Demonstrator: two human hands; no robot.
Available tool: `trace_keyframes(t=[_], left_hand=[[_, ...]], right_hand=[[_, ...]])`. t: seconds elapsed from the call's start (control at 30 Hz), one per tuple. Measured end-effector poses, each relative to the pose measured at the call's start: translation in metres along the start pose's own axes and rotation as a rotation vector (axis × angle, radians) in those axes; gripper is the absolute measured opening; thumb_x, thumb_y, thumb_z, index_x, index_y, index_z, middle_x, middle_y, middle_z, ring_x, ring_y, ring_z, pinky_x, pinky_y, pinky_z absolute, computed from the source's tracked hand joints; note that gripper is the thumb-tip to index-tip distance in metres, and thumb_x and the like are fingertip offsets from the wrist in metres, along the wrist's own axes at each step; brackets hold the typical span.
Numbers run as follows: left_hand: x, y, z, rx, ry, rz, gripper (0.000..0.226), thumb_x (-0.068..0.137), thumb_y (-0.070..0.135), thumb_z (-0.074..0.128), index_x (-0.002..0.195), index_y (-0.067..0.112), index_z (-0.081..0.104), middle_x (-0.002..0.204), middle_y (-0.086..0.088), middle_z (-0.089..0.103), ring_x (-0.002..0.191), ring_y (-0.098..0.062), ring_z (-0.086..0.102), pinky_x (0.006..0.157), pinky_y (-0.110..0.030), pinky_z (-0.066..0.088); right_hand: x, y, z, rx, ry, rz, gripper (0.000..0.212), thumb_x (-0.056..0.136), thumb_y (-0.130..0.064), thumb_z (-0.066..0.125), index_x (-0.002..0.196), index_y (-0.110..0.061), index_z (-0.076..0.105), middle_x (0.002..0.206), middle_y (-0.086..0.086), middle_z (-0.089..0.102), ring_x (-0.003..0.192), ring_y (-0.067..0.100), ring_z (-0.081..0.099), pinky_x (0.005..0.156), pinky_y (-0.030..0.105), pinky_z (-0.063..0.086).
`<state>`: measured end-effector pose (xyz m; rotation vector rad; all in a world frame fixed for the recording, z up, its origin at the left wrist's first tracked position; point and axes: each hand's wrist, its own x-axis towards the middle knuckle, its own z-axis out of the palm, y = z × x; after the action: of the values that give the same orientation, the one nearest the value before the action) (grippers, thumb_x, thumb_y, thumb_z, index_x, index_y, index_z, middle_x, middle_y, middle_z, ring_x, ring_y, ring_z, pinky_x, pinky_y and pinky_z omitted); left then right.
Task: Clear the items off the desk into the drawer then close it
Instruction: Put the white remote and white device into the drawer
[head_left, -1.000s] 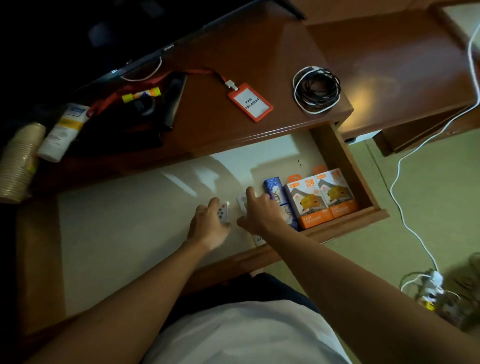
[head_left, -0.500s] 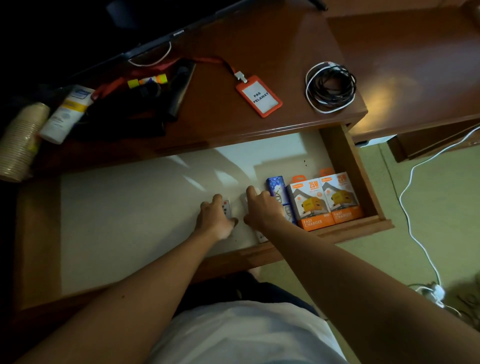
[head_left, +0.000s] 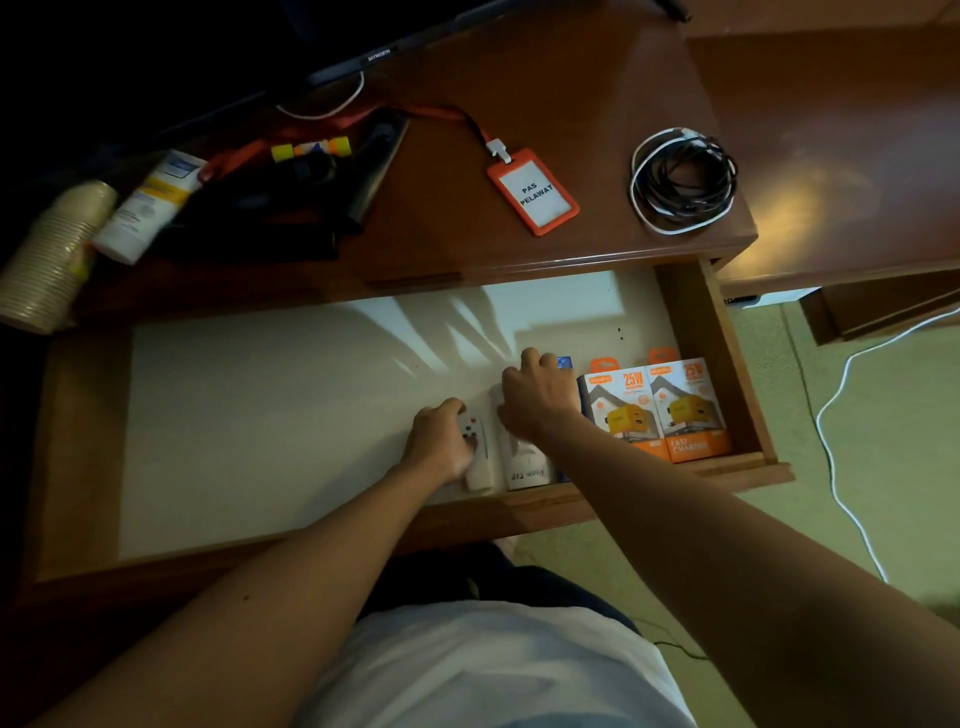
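Both hands are seen inside the open drawer (head_left: 311, 415) at the centre of the frame. The left hand (head_left: 439, 441) is curled over a small white remote (head_left: 475, 452) with coloured buttons, which lies flat on the drawer's pale floor. The right hand (head_left: 537, 400) is pressed, fingers bent, on a second white item (head_left: 524, 462) just beside the remote; whether it is gripped cannot be told, and its faint lettering is too blurred to read. Only a corner of a blue box (head_left: 565, 362) is shown behind the right hand. Two orange charger boxes (head_left: 654, 410) stand side by side at the drawer's right end.

On the table (head_left: 519, 93), in the upper part of the frame, one orange badge holder (head_left: 534, 191), one coil of black and white cable (head_left: 683, 179), one white tube (head_left: 148, 205) and one stack of paper cups (head_left: 47, 254) at the left edge are counted. Dark objects (head_left: 291, 197) at upper left are lost in shadow. A monitor (head_left: 363, 54) is cut off by the top edge.
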<state>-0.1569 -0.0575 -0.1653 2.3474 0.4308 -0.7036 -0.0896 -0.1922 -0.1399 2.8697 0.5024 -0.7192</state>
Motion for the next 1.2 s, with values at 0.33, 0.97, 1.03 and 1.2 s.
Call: trace_keyframes(t=[0.33, 0.97, 1.03, 1.2], left_hand=[[0.0, 0.003, 0.013, -0.057, 0.048, 0.062, 0.042, 0.087, 0.022, 0.072, 0.127, 0.012, 0.06, 0.118, -0.012, 0.066, 0.107, -0.028, 0.062, 0.088, -0.031, 0.049], [-0.005, 0.014, 0.017, -0.086, 0.078, 0.059, 0.037, 0.085, 0.017, 0.072, 0.121, 0.014, 0.066, 0.115, -0.012, 0.071, 0.106, -0.028, 0.066, 0.09, -0.035, 0.053], [-0.005, 0.015, 0.017, -0.084, 0.074, 0.054, 0.035, 0.085, 0.017, 0.071, 0.119, 0.015, 0.066, 0.114, -0.011, 0.071, 0.104, -0.028, 0.066, 0.089, -0.034, 0.054], [-0.005, 0.015, 0.016, -0.096, 0.065, 0.046, 0.032, 0.085, 0.018, 0.072, 0.116, 0.017, 0.067, 0.111, -0.009, 0.072, 0.099, -0.026, 0.068, 0.086, -0.035, 0.056]], right_hand=[[0.008, 0.011, -0.003, -0.082, -0.026, -0.204, 0.03, 0.096, -0.028, 0.061, 0.121, -0.012, 0.064, 0.126, 0.013, 0.06, 0.122, 0.034, 0.049, 0.099, 0.048, 0.042], [0.009, 0.019, -0.006, -0.141, -0.009, -0.28, 0.03, 0.096, -0.027, 0.063, 0.121, -0.01, 0.063, 0.125, 0.013, 0.062, 0.123, 0.033, 0.049, 0.1, 0.047, 0.04], [0.009, 0.019, -0.006, -0.144, -0.01, -0.278, 0.029, 0.096, -0.027, 0.063, 0.12, -0.01, 0.064, 0.126, 0.012, 0.062, 0.123, 0.033, 0.048, 0.099, 0.047, 0.04], [0.01, 0.018, -0.008, -0.166, -0.021, -0.274, 0.03, 0.095, -0.028, 0.065, 0.119, -0.011, 0.063, 0.126, 0.012, 0.062, 0.124, 0.033, 0.048, 0.101, 0.048, 0.04]])
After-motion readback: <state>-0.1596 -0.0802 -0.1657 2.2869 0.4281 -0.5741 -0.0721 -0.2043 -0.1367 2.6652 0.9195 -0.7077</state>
